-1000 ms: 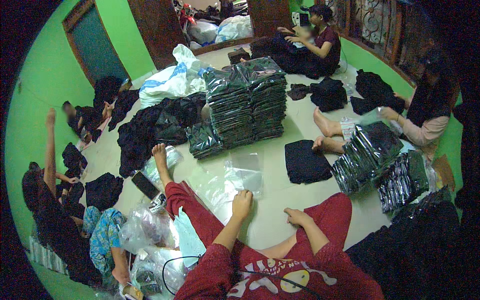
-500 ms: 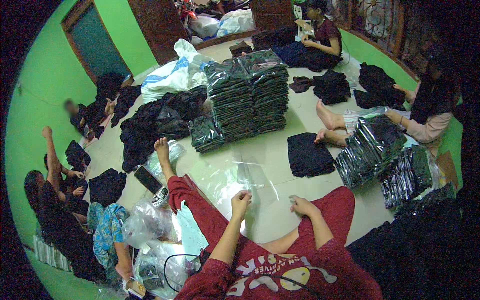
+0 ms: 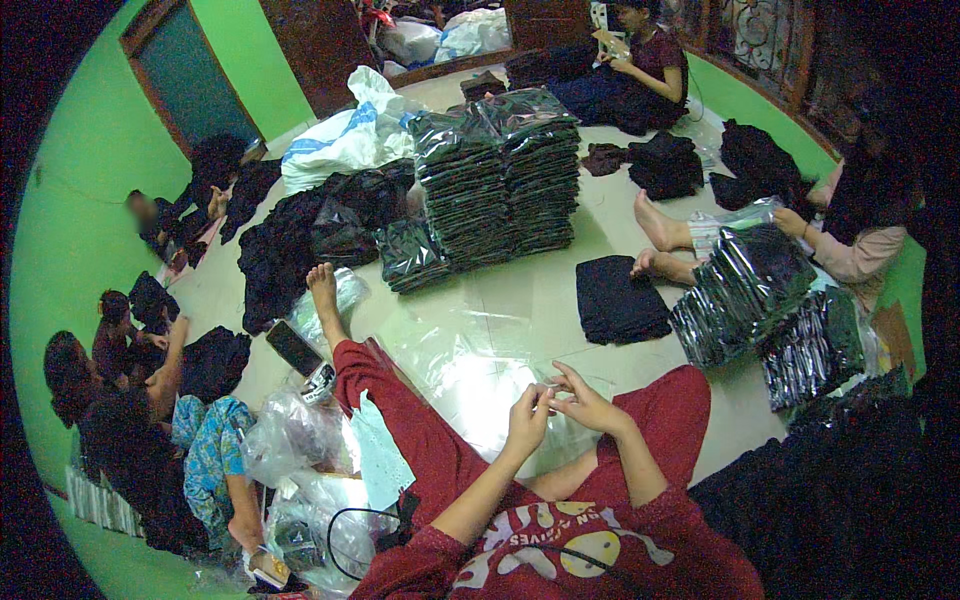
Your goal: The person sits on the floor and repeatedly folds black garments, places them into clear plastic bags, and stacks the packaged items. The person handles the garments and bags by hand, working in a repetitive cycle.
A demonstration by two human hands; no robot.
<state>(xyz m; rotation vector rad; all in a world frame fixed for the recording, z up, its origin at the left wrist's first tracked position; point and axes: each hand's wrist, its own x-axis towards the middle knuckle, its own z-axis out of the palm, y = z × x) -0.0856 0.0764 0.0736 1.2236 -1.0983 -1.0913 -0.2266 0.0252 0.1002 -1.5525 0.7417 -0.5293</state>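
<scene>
Above my lap, my left hand is closed in a pinch, with thin clear plastic, seemingly a bag, hanging under the fingers. Glare makes its outline hard to follow. My right hand meets the left at the fingertips, its fingers apart and the index stretched out. More clear plastic lies flat on the pale tiles just beyond, between my red-trousered legs, under a bright reflection.
A tall stack of black bagged garments stands ahead. Folded black cloth and leaning packets lie right, near a seated co-worker. Left are a phone, loose plastic bags and other seated people.
My hands have come together from apart, the left moving right and downward, the right moving slightly left and up. At left, a person's raised arm has come down.
</scene>
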